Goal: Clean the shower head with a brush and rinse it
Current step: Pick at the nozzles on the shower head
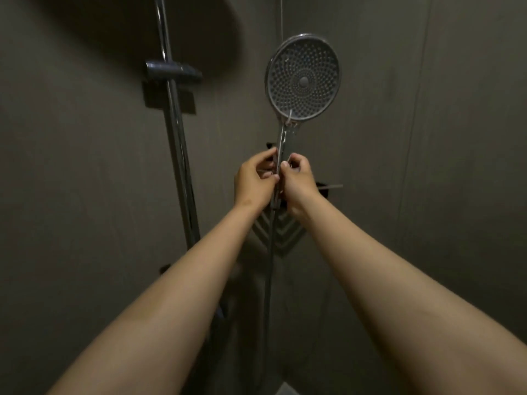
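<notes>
both hands (pixel 254 178) pinch shower head (pixel 303 78) handle near corner (pixel 281 15).

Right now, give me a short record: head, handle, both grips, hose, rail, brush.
head: round, upright, nozzles facing camera
handle: chrome, below head
left grip: pinches handle from left
right grip: holds handle from right
hose: hangs down from handle
rail: chrome, on wall left of head
brush: not in view
</notes>
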Demonstrator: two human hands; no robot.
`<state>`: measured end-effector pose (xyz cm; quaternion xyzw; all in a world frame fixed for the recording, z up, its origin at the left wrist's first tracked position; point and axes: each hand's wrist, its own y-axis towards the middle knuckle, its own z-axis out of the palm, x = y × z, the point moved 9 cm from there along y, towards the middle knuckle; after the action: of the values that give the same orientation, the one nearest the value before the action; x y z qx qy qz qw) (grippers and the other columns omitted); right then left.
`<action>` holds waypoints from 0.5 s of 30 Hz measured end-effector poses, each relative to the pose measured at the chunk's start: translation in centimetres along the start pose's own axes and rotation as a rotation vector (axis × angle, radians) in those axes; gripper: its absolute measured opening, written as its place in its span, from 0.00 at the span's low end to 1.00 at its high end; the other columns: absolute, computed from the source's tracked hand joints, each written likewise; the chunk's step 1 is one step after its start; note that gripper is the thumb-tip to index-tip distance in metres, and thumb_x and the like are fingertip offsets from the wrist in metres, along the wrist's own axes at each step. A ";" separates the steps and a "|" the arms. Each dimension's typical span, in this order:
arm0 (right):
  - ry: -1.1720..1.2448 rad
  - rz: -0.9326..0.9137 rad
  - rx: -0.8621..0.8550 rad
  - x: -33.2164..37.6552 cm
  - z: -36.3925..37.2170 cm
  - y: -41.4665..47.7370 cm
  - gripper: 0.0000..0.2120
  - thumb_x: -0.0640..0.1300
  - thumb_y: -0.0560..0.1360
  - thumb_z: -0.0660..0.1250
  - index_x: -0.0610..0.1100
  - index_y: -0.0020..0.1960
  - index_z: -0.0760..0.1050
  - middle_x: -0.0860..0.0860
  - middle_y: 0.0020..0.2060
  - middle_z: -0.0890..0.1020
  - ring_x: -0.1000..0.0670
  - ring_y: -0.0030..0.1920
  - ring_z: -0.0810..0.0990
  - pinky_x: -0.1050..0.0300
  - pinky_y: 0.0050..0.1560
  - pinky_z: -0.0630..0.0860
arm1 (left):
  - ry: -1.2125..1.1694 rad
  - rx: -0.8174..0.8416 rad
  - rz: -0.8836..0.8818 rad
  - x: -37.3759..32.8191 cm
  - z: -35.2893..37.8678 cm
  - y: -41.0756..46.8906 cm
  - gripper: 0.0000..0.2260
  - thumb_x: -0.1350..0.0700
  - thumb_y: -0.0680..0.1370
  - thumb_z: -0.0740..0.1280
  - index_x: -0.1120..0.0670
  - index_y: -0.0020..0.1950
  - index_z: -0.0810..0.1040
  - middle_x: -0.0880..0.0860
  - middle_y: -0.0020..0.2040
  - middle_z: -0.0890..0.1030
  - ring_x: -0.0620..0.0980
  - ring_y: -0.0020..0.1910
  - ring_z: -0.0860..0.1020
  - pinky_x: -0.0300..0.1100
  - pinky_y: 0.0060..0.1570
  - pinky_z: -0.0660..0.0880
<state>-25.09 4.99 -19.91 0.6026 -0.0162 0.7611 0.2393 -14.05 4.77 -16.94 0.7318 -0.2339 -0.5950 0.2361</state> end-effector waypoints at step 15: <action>0.065 0.104 -0.064 -6.9 -10.3 -14.4 0.19 0.35 0.81 0.57 0.44 0.71 0.62 0.42 0.52 0.78 0.48 0.46 0.79 0.60 0.44 0.76 | -0.105 0.181 -0.148 1.6 5.0 -16.9 0.23 0.72 0.73 0.65 0.58 0.67 0.74 0.54 0.61 0.79 0.44 0.59 0.76 0.31 0.56 0.74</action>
<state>-27.83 18.59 -32.90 0.5681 -0.0641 0.7906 0.2192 -17.61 16.61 -29.66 0.7334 -0.2440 -0.6246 0.1118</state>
